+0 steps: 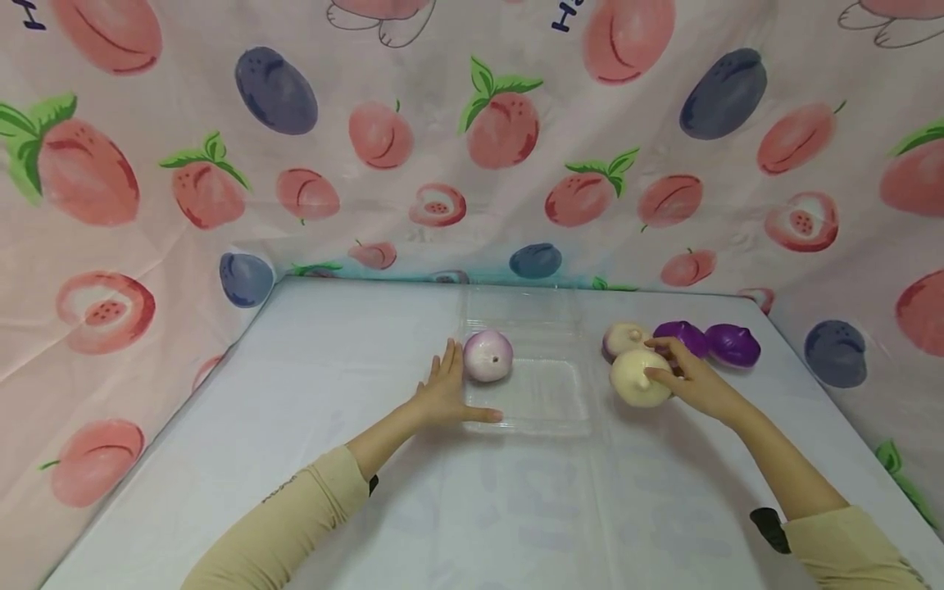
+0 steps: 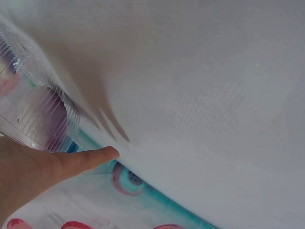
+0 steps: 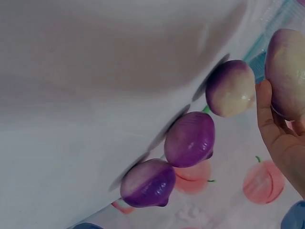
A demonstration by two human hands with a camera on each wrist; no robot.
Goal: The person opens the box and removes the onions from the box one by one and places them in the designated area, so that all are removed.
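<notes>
My right hand (image 1: 696,385) grips a pale onion (image 1: 631,383) by its side, thumb near the pointed tip; the right wrist view shows purple on this onion (image 3: 285,71). Behind it rests another pale onion (image 1: 618,334), and two purple onions (image 1: 733,346) sit farther right. My left hand (image 1: 441,400) is spread at the left side of a clear plastic box (image 1: 546,427), thumb along its front edge and fingers by its left wall. Inside the box, at the left, is a white and purple onion (image 1: 487,357). Ribbed clear plastic covers part of it in the left wrist view.
The box's clear lid (image 1: 519,305) lies folded back toward the rear edge of the white table (image 1: 354,524). A fruit-print cloth (image 1: 442,164) rises behind the table and along both sides.
</notes>
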